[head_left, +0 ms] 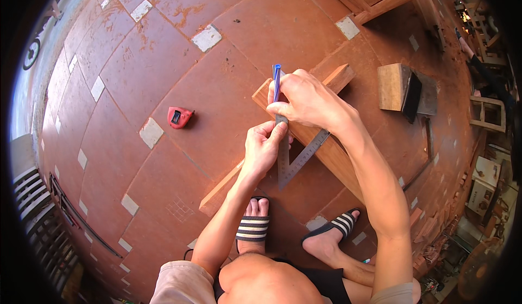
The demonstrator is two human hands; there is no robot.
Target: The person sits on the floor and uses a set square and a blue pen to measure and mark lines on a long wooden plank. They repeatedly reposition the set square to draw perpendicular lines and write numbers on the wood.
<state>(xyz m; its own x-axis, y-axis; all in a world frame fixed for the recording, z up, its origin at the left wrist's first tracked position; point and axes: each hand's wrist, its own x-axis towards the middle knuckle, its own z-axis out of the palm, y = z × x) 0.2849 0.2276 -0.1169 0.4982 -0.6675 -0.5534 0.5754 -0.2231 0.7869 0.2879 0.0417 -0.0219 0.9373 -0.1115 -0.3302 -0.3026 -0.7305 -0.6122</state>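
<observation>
My right hand gripping the blue pen hides the mark; left hand pinches the steel square on rough planks.

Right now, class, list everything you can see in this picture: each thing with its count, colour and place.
wooden boards: two, brown, crossed on the floor, centre
metal square: one, grey, on the boards
pen: one, blue, in the right hand
tape measure: one, red, floor at left
wood block: one, tan, floor at upper right
floor tiles: reddish with small white squares
sandals: two, black-and-white striped, on the feet
left hand: on the square
right hand: holding the pen
</observation>
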